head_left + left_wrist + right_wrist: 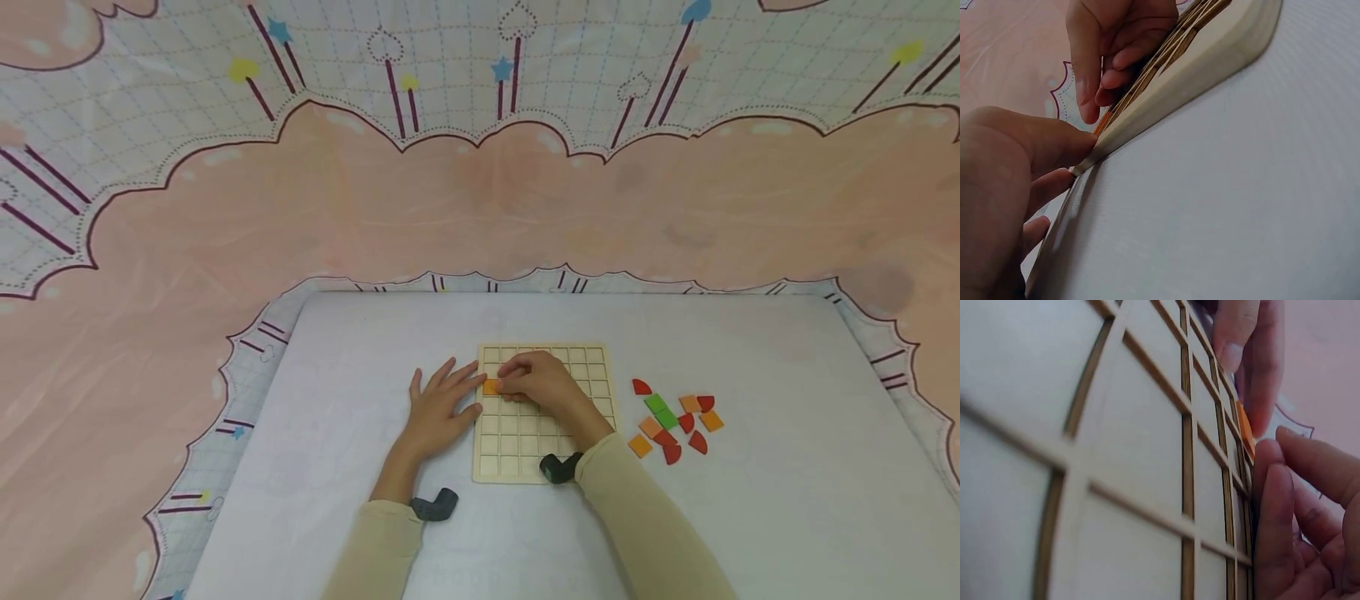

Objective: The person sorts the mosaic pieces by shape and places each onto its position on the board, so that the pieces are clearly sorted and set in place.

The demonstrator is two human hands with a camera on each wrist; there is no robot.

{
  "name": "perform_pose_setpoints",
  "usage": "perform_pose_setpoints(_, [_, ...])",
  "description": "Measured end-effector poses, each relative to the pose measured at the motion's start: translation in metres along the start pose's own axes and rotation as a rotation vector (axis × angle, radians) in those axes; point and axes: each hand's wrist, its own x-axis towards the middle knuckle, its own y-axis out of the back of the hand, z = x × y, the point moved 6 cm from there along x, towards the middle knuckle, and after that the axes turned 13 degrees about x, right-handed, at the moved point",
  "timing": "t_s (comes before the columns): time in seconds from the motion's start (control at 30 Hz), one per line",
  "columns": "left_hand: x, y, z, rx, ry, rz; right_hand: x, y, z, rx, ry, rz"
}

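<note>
A wooden board point(513, 450) divided into square cells lies on the white tabletop. An orange square tile point(491, 387) sits in the left column, near the board's far end. My left hand point(438, 415) rests at the board's left edge with fingers spread, one fingertip at the tile. In the left wrist view, its thumb point(1063, 140) lies against the board's edge. My right hand point(543, 382) reaches over the board, loosely bent fingertips at the tile's right side. I see nothing held between the right fingers point(1275, 500); part of the board is hidden under that hand.
Right of the board lie loose pieces: green squares point(661, 412), several orange squares point(640, 446) and several red quarter-circle pieces point(697, 442). Dark wrist-worn devices point(437, 506) sit at both sleeves. A patterned peach-and-white cloth point(495, 200) surrounds the tabletop.
</note>
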Motion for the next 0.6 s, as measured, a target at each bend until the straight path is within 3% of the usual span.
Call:
perform_pose_setpoints(0.3, [0.0, 0.002, 0.002, -0.006, -0.001, 0.027, -0.021, 0.02, -0.002, 0.026, -0.015, -0.074])
perform_pose_setpoints(0.6, [0.001, 0.006, 0.0, 0.041, 0.002, 0.106, -0.044, 0.062, -0.007, -0.144, 0.04, -0.057])
